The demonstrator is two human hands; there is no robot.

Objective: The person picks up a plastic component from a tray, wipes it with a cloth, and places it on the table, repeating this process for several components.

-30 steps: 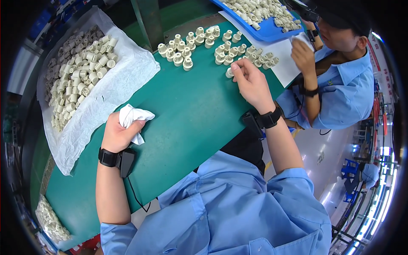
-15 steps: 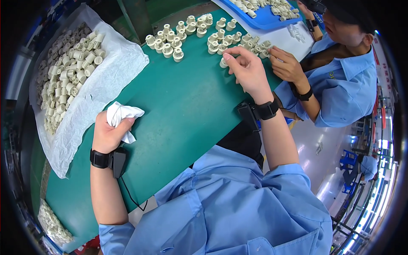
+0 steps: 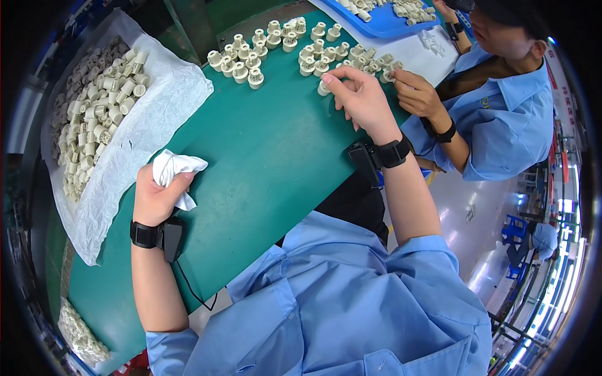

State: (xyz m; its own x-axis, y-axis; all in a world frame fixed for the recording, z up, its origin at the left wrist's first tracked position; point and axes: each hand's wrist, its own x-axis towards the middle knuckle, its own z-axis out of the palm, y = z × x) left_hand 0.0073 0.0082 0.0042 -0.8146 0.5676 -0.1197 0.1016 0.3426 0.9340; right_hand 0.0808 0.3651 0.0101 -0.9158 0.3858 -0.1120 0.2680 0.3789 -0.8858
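A crumpled white cloth [image 3: 175,168] is bunched in my left hand [image 3: 155,194], which is closed round it above the green tabletop. My right hand [image 3: 365,103] reaches to the far side with its fingers bent together. At its fingertips is a cream plastic fitting [image 3: 323,88], a short stepped cylinder, partly covered by the fingers. Similar cream fittings [image 3: 240,72] stand upright in a cluster at the far edge, and another group [image 3: 321,57] stands just beyond my right hand.
At the left, a heap of cream plastic parts [image 3: 94,119] lies on white sheeting [image 3: 166,94]. A co-worker's hand [image 3: 417,94] is close to my right hand, by the fittings. A blue tray [image 3: 382,31] of parts stands at the far right. A clear bag [image 3: 78,332] lies near left.
The whole view has shifted slightly, moving the table and parts a little up and left. My left hand still grips the cloth; my right hand stays at the same fitting.
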